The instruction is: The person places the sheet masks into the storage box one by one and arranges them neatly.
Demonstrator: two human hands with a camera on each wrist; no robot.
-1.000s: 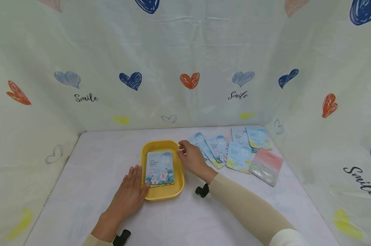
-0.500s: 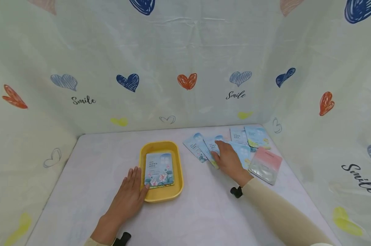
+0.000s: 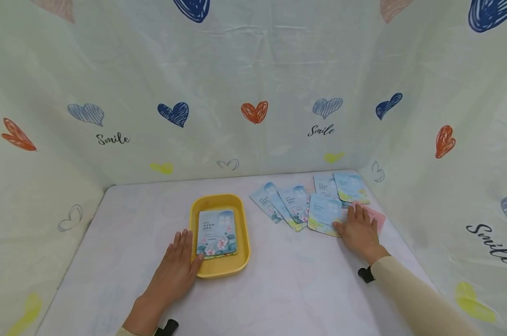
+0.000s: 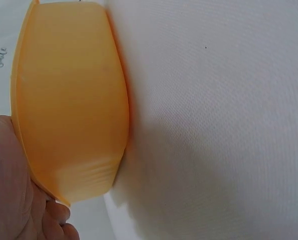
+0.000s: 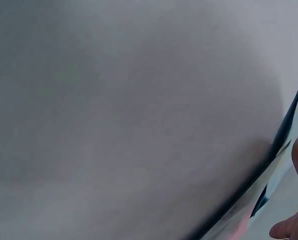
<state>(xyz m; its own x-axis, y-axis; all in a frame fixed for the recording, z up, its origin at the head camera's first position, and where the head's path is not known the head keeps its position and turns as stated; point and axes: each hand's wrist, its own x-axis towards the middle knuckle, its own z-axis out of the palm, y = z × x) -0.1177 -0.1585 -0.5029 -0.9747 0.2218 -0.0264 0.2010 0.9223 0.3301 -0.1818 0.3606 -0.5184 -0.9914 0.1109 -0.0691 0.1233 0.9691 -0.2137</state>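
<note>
My left hand [image 3: 172, 266] lies along the left rim of a yellow tray [image 3: 222, 269], fingers straight, thumb over the near-left edge. In the left wrist view the palm is against the rim of the tray [image 4: 73, 100]. Inside the tray is a small stack of flat blue sachets [image 3: 216, 231] with a flower print, the top one face up. On the right, my right hand [image 3: 359, 233] is spread over a pink and silver sachet [image 3: 375, 216], covering most of it. Its thumb reaches the near-right corner of a blue sachet with yellow flowers [image 3: 323, 212].
Left of that sachet, several blue sachets [image 3: 278, 203] overlap in a fan. Two more, including a blue-green one [image 3: 350, 187], lie at the table's back right corner. A white cloth covers the table [image 3: 278, 289]; heart-printed curtains [image 3: 213, 60] rise behind and at the sides.
My right hand has moved from the tray's right rim across the fanned sachets to the pink and silver one, fingers spreading over it. The left hand has stayed at the tray.
</note>
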